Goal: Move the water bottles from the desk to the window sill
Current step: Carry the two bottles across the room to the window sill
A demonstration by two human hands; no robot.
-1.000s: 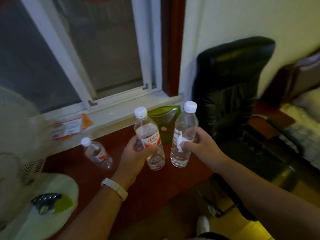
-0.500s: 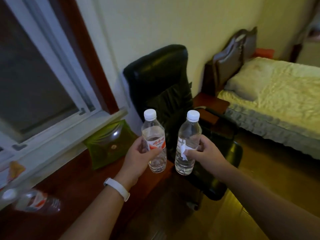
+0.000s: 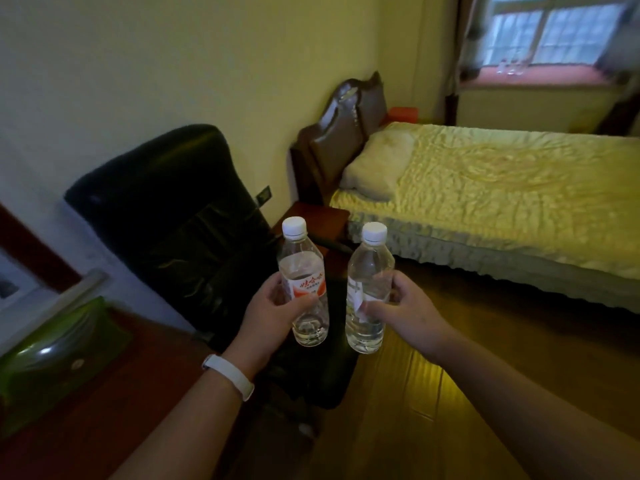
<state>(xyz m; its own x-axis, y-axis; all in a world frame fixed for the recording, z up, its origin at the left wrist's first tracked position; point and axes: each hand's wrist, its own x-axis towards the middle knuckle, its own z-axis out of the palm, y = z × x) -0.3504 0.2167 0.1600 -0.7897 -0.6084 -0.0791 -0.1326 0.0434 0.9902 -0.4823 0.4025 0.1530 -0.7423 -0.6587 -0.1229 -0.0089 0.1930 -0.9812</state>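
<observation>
I hold two clear water bottles upright in front of me, both with white caps. My left hand (image 3: 270,313) grips the bottle with the red and white label (image 3: 303,271). My right hand (image 3: 408,313) grips the second bottle (image 3: 369,268), whose label faces away. Both bottles hang over the black chair's seat and the floor, off the dark red desk (image 3: 114,403) at the lower left. A far window sill (image 3: 540,76) shows at the top right beyond the bed, with some small clear things on it, too blurred to name.
A black office chair (image 3: 166,209) stands directly ahead on the left. A bed with a yellow-green cover (image 3: 502,188) and dark headboard fills the right. A green pouch (image 3: 59,351) lies on the desk. A small bedside table (image 3: 318,220) sits between chair and bed. Wooden floor (image 3: 415,393) runs below.
My view has swung right, away from the near window and the desk, toward the bed and the far window. The third bottle on the desk has left the view. Both hands keep their bottles.
</observation>
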